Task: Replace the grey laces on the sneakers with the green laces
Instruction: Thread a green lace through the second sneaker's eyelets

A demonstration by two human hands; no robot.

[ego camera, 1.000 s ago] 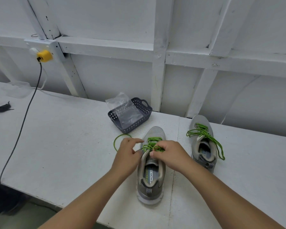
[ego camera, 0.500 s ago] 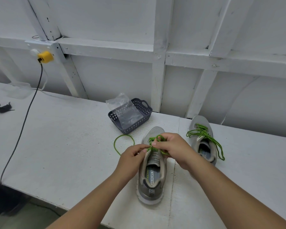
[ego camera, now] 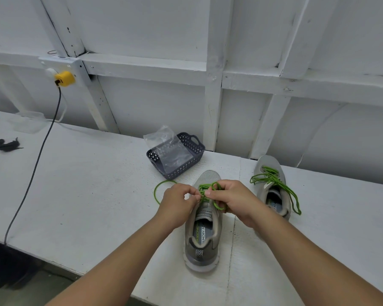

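A grey sneaker (ego camera: 202, 237) stands on the white table (ego camera: 86, 191) with its heel toward me, threaded with a green lace (ego camera: 206, 188). My left hand (ego camera: 177, 204) pinches one strand of that lace at the shoe's left side; the slack curves out in a loop to the left. My right hand (ego camera: 232, 199) grips a loop of the same lace over the tongue. A second grey sneaker (ego camera: 272, 191) sits to the right, its green lace (ego camera: 281, 186) hanging loose over its side.
A dark blue plastic basket (ego camera: 194, 151) with a clear plastic bag (ego camera: 166, 144) in it stands behind the near sneaker. A black cable (ego camera: 34, 164) runs from a yellow plug (ego camera: 64, 78) across the table's left. Dark laces (ego camera: 0, 144) lie far left.
Both hands have come together over the upper eyelets. My right hand has drawn a lace loop up and toward the toe, and my left hand has closed in on its strand.
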